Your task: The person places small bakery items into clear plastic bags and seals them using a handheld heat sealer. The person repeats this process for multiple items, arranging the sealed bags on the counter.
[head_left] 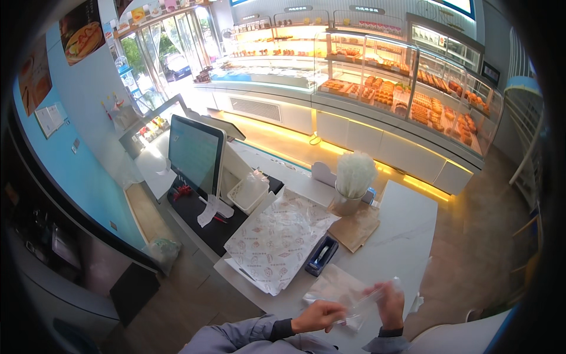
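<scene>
Over the near right part of the white counter, both my hands hold a clear plastic bag (361, 305) stretched between them. My left hand (320, 316) is closed on its left end, fingers pinched. My right hand (390, 304) is raised and closed around the other end, near a clear upper edge. Beneath them more clear plastic bags (333, 286) lie flat on the counter. A dark blue tape dispenser (322, 256) stands just beyond these. To its left, sheets of printed white wrapping paper (277, 239) are spread out. What is inside the held bag, if anything, cannot be made out.
Brown paper bags (356, 230) lie beside a cup (346, 205) of clear-wrapped items. A monitor (196, 154), a white basket (247, 193) and a curled receipt (213, 210) are on the left. Lit bread display cases (407, 88) line the far side. The counter (407, 221) ends at the right.
</scene>
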`<state>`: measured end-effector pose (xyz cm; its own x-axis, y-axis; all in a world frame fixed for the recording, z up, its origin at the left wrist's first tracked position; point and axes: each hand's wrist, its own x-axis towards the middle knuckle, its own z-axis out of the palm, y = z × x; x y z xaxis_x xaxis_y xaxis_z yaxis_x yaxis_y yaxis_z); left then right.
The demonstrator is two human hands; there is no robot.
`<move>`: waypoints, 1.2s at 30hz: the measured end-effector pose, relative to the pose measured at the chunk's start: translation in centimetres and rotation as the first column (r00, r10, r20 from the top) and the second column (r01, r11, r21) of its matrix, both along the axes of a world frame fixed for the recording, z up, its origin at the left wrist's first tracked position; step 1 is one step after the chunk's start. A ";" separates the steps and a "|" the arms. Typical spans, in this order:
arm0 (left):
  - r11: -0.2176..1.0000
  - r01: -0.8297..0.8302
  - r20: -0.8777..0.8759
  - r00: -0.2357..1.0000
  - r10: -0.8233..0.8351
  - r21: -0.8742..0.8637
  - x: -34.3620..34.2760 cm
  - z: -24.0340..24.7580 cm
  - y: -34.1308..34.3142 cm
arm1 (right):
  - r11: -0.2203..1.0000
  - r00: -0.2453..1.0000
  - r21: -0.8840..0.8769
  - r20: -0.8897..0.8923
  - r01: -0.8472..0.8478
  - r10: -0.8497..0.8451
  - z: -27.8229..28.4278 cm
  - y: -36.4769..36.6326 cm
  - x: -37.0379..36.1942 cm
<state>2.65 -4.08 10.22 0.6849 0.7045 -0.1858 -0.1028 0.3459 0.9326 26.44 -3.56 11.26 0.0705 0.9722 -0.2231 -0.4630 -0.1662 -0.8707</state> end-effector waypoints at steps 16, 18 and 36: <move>0.988 0.146 0.120 0.983 -0.139 -0.046 0.3 -1.4 1.6 | 0.963 0.903 0.039 0.360 -0.266 0.235 3.6 -0.2 -2.6; 0.992 0.124 0.017 0.992 -0.124 0.033 -0.4 -1.2 2.3 | 0.944 0.841 0.021 0.461 -0.331 0.284 4.7 0.7 -2.2; 0.230 -0.185 -0.029 0.715 0.698 0.955 2.9 -3.7 32.9 | 0.674 0.419 0.619 0.780 -0.404 -0.465 4.6 25.8 -6.2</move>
